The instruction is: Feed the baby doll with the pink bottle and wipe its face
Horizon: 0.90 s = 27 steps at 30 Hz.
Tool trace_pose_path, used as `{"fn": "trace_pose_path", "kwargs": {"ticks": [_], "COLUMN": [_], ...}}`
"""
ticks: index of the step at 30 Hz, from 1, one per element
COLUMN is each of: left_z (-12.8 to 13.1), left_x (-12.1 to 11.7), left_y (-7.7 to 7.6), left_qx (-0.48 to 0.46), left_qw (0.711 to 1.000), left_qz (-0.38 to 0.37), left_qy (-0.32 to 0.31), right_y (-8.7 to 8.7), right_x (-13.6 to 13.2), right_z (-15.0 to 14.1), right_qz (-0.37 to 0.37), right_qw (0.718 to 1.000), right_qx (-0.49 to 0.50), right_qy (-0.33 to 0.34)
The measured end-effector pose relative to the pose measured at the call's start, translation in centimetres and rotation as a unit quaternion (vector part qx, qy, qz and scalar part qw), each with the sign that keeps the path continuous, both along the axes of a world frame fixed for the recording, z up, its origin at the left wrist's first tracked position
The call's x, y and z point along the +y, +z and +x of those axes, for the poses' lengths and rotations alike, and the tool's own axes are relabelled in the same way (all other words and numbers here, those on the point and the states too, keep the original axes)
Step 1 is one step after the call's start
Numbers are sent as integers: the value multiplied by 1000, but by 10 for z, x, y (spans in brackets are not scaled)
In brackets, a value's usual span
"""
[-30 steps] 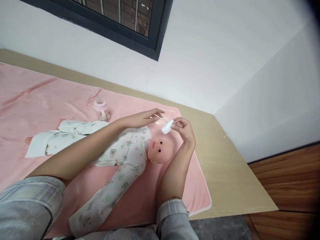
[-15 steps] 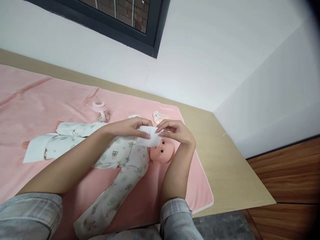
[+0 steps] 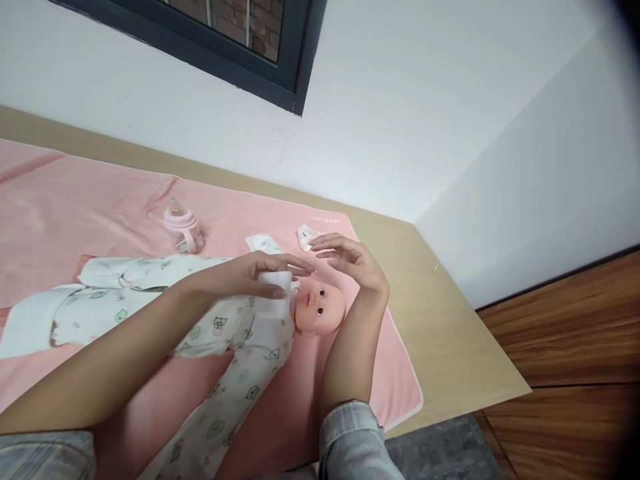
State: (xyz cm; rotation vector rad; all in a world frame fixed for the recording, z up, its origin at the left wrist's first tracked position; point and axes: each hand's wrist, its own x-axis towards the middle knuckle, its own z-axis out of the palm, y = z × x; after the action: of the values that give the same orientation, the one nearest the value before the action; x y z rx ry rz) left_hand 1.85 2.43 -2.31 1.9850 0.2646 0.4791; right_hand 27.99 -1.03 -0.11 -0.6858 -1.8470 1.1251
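Note:
A baby doll (image 3: 321,308) in a white printed suit lies on its back, its head to the right. Above its chest and neck, my left hand (image 3: 250,275) pinches a folded white wipe (image 3: 274,305) with the thumb. The wipe hangs down over the collar; I cannot tell whether it touches the suit. Over the far side of the doll's head, my right hand (image 3: 357,263) is apart from the wipe, fingers spread and nothing in them. Its fingertips overlap a small white packet (image 3: 305,237) in view; contact is unclear.
A pink baby bottle (image 3: 183,228) with a handle stands beyond the doll's legs. The pink mat (image 3: 400,373) lies on a wooden tabletop (image 3: 450,347). A white wall with a dark window frame (image 3: 295,80) rises behind; wooden cabinet panels (image 3: 575,347) stand at the right.
My right hand has let go of the wipe and moved slightly away from it. The wipe stays in my left hand, now nearer the collar, so the doll's mouth shows. The view has shifted a little.

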Motion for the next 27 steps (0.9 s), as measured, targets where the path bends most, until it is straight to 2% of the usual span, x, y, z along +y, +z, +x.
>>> {"fn": "trace_pose_path", "kwargs": {"ticks": [5,12,17,22,27], "left_z": [3,18,24,27,29], "left_x": [-11,-19,-20,-20,-19], "left_y": [5,-8,-15,-22,-27], "left_qx": [88,155,130,104,99], "left_qw": [996,981,979,980,976], "left_qz": [-18,81,93,94,149], "left_qy": [10,88,126,144,121], "right_y": [-29,-82,-115,-132,-138], "right_x": [24,60,63,66,70], "right_z": [26,33,28,25,25], "right_qz": [-81,-227,-274,-296,-310], "right_qw": [992,964,946,936,927], "right_qx": [64,95,124,148,162], "right_qy": [-69,-99,-119,-122,-132]}}
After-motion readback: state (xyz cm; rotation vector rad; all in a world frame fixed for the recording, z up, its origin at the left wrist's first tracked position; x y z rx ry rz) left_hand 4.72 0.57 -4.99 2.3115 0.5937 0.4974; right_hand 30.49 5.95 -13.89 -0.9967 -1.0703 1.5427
